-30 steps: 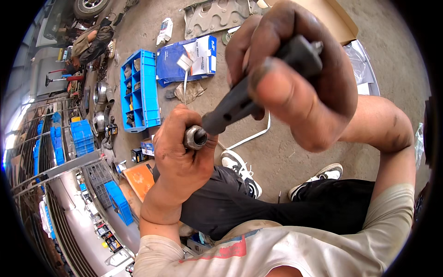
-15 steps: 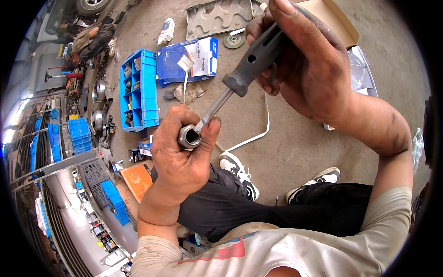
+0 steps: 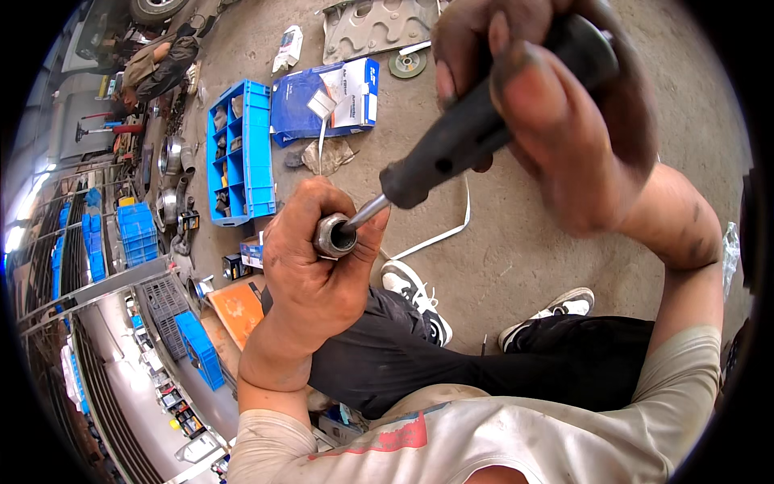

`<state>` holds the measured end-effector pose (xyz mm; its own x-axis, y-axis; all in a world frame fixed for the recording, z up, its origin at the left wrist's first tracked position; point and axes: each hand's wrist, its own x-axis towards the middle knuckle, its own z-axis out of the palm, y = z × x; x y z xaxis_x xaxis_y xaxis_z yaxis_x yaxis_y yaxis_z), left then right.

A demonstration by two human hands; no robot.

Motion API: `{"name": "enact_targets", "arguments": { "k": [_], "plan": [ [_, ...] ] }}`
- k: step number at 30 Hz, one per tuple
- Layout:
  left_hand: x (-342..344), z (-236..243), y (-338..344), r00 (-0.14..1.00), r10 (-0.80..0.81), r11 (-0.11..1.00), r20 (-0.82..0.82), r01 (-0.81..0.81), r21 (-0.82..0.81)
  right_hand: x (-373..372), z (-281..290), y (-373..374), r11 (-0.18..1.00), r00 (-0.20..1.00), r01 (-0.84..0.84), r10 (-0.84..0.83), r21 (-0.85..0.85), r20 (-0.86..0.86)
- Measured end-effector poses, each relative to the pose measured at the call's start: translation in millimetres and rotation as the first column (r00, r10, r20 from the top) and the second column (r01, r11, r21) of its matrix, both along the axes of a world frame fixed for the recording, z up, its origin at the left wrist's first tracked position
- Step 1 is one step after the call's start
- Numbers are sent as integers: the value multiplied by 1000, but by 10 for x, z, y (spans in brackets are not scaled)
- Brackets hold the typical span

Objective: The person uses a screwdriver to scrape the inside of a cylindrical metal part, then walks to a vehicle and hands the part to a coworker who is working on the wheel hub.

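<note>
My left hand [image 3: 310, 266] is closed round a hollow metal tube-like part [image 3: 330, 235], its open end facing up at me. My right hand [image 3: 556, 129] grips the black handle of a screwdriver [image 3: 439, 153] high on the right, fingers curled round it. The screwdriver's steel shaft slants down to the left into the tube's opening, beside my left thumb; its tip is hidden inside. Both hands are above my lap and the dusty concrete floor [image 3: 548, 250].
A blue compartment bin [image 3: 258, 153], a blue-white box [image 3: 298, 105], a grinding disc [image 3: 407, 66], a metal plate [image 3: 363, 32] and white strapping [image 3: 427, 242] lie on the floor. A co-worker [image 3: 157, 68] is at the upper left; shelving with blue crates [image 3: 137, 234] stands left.
The screwdriver handle has swung and shifted in my right hand. Its shaft, mostly hidden a second ago, showed longer half a second ago and now sits deeper in the tube.
</note>
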<state>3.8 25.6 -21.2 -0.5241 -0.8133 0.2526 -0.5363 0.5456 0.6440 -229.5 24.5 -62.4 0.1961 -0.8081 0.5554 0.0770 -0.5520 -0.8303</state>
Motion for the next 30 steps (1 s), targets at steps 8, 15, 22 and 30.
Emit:
{"name": "enact_targets", "arguments": {
  "k": [8, 15, 22, 30],
  "plan": [
    [27, -1, -84, 996, -90, 941, 7, 88, -326, -125, 160, 146, 991, 985, -34, 10, -132, -175],
    [27, 28, -16, 989, -135, 950, 57, 146, -276, -76, 142, 94, 992, 989, -28, 10, -119, -150],
    [21, -26, -13, 985, -165, 938, -54, 140, -318, 26, 64, 5, 997, 996, -37, 30, -73, -88],
    [72, 51, -24, 981, -196, 905, 2, 182, -385, 121, 40, -36, 999, 999, -33, 32, -43, -35]
  ]
}}
